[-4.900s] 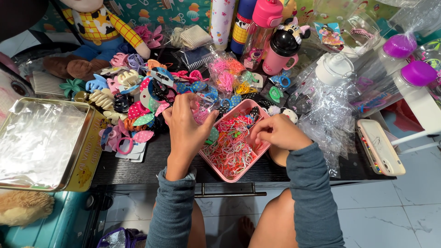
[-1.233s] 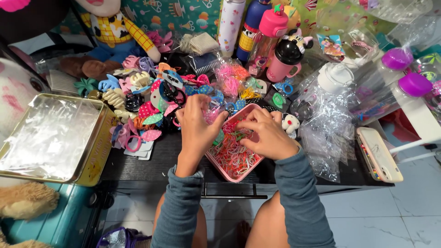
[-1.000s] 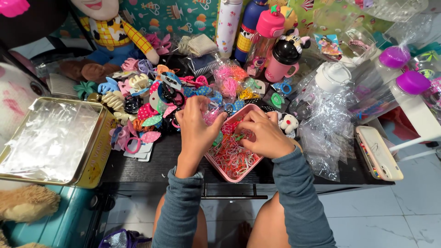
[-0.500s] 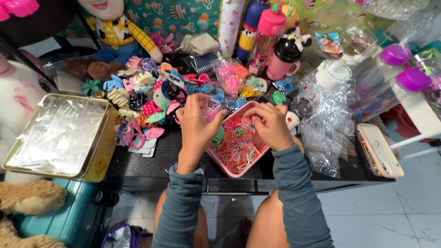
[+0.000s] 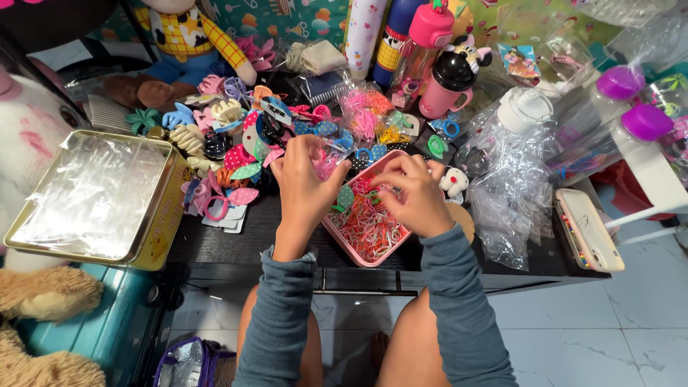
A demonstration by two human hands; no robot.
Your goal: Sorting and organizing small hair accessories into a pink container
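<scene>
Fingertips bunched together on both sides: the right hand pinches at the pink and orange rubber bands in the pink tray, centre frame, while the left hand curls over its upper edge, fingers drawn close. Hair clips crowd the upper left, a gold tin far left, a phone right.

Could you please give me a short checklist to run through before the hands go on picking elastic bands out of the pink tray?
1. Pink tray flat on the black table: ok.
2. Bands left in tray: ok, plenty.
3. Left hand over the tray's far corner: ok.
4. Right hand fingertips down in the bands: ok.
5. Band pinched between fingers: cannot tell.
6. Tray near the table's front edge: not ok.
</scene>
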